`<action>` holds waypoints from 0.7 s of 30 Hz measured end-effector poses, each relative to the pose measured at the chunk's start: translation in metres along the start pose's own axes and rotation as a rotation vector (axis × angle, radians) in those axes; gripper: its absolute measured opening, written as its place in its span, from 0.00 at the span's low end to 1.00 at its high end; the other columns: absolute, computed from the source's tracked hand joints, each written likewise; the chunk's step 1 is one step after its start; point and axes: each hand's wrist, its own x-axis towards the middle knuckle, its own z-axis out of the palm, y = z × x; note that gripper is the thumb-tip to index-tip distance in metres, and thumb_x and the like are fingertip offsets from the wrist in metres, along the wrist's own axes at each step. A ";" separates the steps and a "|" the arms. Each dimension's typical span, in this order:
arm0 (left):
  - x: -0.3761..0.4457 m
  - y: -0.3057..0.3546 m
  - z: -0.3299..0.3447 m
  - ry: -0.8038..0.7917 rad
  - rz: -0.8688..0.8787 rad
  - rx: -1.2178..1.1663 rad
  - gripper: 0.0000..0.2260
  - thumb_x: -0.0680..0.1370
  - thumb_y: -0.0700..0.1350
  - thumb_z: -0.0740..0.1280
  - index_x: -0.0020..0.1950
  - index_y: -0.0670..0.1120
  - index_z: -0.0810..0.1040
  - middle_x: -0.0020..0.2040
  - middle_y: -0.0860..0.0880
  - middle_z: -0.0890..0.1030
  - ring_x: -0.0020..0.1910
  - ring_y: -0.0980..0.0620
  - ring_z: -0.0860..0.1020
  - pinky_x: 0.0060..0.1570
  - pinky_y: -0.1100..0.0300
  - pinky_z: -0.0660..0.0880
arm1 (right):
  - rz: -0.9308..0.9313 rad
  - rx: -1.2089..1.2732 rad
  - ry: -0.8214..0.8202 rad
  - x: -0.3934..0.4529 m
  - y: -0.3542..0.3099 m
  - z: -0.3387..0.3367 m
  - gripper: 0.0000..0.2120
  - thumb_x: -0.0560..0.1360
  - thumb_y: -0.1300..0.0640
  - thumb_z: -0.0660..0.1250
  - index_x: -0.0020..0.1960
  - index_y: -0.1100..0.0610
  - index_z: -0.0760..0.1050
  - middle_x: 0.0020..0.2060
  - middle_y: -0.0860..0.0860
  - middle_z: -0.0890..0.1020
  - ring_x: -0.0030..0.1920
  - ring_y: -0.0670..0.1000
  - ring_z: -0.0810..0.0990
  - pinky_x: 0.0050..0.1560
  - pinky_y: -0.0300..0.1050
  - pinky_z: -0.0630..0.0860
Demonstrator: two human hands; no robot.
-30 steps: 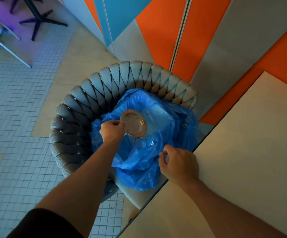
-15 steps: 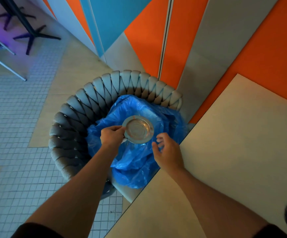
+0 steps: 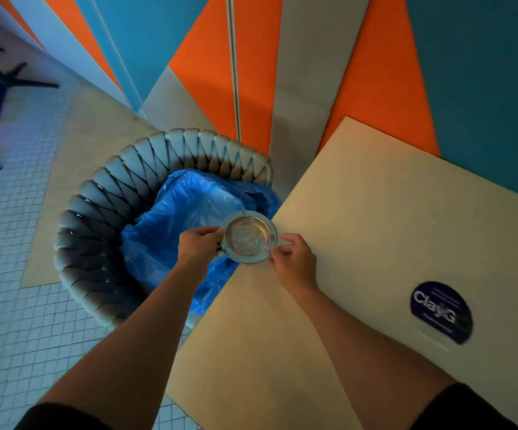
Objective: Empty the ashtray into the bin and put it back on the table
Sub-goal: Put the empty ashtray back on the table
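A round metal ashtray [image 3: 248,236] is held level, bowl facing up, right over the left edge of the beige table [image 3: 375,231]. My left hand [image 3: 200,245] pinches its left rim. My right hand [image 3: 295,262] grips its right rim from the table side. Its bowl looks bare. To the left stands the bin [image 3: 96,231], a grey woven basket lined with a blue plastic bag [image 3: 171,231]; the ashtray partly overlaps the bag's right side.
A round dark sticker [image 3: 441,312] with white lettering lies on the table at the right. Orange, grey and teal wall panels rise behind the bin and the table. The floor is small white tiles; a dark table base [image 3: 0,85] stands far left.
The ashtray went from tilted over the blue bag to level and moved right to the table's edge. My right hand let go of the bag and took the ashtray's right rim.
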 end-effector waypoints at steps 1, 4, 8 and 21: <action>-0.008 -0.002 0.007 -0.010 -0.005 -0.001 0.03 0.76 0.36 0.69 0.44 0.39 0.82 0.35 0.42 0.81 0.32 0.49 0.79 0.29 0.62 0.80 | 0.003 -0.002 0.013 -0.004 0.002 -0.010 0.13 0.73 0.57 0.72 0.57 0.56 0.77 0.33 0.47 0.84 0.39 0.51 0.86 0.51 0.58 0.81; -0.034 -0.011 0.029 -0.040 -0.010 0.023 0.03 0.76 0.35 0.69 0.45 0.37 0.82 0.33 0.42 0.79 0.28 0.51 0.77 0.25 0.65 0.76 | 0.041 0.004 0.057 -0.018 0.013 -0.038 0.12 0.73 0.57 0.72 0.56 0.55 0.77 0.37 0.51 0.86 0.40 0.52 0.86 0.50 0.58 0.82; -0.061 -0.025 0.051 -0.093 -0.044 0.033 0.03 0.75 0.35 0.69 0.44 0.40 0.82 0.36 0.42 0.81 0.32 0.50 0.80 0.26 0.64 0.77 | 0.082 0.001 0.095 -0.037 0.031 -0.071 0.11 0.73 0.56 0.72 0.55 0.55 0.77 0.37 0.51 0.86 0.40 0.52 0.85 0.49 0.55 0.82; -0.145 -0.085 0.127 -0.217 -0.088 0.199 0.03 0.74 0.35 0.71 0.44 0.41 0.84 0.41 0.39 0.84 0.39 0.43 0.83 0.39 0.55 0.81 | 0.255 0.014 0.196 -0.107 0.105 -0.170 0.10 0.74 0.60 0.69 0.54 0.52 0.76 0.41 0.52 0.86 0.40 0.52 0.86 0.47 0.55 0.83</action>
